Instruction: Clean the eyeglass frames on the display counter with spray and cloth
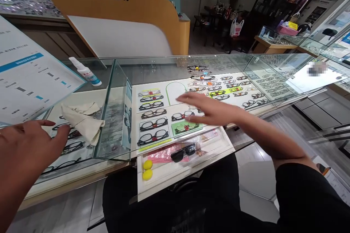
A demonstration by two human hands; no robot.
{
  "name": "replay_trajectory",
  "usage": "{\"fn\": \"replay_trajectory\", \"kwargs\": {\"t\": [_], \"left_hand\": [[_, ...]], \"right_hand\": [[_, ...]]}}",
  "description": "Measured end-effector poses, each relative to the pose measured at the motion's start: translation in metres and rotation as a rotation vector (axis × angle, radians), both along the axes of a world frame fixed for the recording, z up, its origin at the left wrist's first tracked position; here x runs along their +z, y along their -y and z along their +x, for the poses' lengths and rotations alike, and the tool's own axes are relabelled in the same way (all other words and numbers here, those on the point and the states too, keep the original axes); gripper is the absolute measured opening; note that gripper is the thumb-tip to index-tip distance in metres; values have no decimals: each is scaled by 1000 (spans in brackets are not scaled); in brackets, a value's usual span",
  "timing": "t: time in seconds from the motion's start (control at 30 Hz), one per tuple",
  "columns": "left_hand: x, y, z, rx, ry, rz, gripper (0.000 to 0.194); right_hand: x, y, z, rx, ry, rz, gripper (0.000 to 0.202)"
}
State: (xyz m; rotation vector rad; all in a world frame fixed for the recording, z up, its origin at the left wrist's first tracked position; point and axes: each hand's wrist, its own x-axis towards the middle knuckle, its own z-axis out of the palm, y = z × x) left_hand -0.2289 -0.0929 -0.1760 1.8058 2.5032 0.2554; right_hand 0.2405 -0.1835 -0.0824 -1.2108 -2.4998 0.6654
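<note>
My left hand (35, 145) hovers over the left end of the glass counter, fingers apart and holding nothing. Just right of it a crumpled beige cloth (84, 122) lies on the glass. My right hand (209, 109) is stretched out flat above the middle of the counter, with nothing in it. Under the glass sit rows of eyeglasses (153, 136). Below, a pulled-out drawer (161, 178) holds dark sunglasses (183, 152), clear and pink plastic packets, and two yellow oval pieces (147, 169).
A white spray bottle (86, 72) stands on the glass behind the cloth. A printed sheet (30, 72) slants at the left. Beyond the counter (169, 62) is a wooden cashier desk (153, 3). Further showcases (276, 47) run along the right.
</note>
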Motion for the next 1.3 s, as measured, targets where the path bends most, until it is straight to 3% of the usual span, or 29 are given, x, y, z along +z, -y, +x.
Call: {"fn": "replay_trajectory", "kwargs": {"t": [0.17, 0.23, 0.33, 0.43, 0.8, 1.3], "left_hand": [[-2, -5, -1, 43, -60, -18, 102], [-3, -5, -3, 30, -55, -23, 101], [-2, -3, -4, 27, -43, -26, 97], [-1, -1, -3, 14, -27, -15, 94], [3, -1, -1, 19, -18, -59, 100], [2, 1, -4, 4, 10, -44, 89]], "right_hand": [[-14, -83, 61, -371, 110, 259, 68], [-25, -112, 81, -512, 213, 345, 55], [-36, -143, 102, -545, 384, 305, 32], [-42, -162, 112, -506, 475, 232, 25], [-40, -189, 123, -458, 574, 80, 22], [-34, -180, 125, -536, 616, -2, 24]]}}
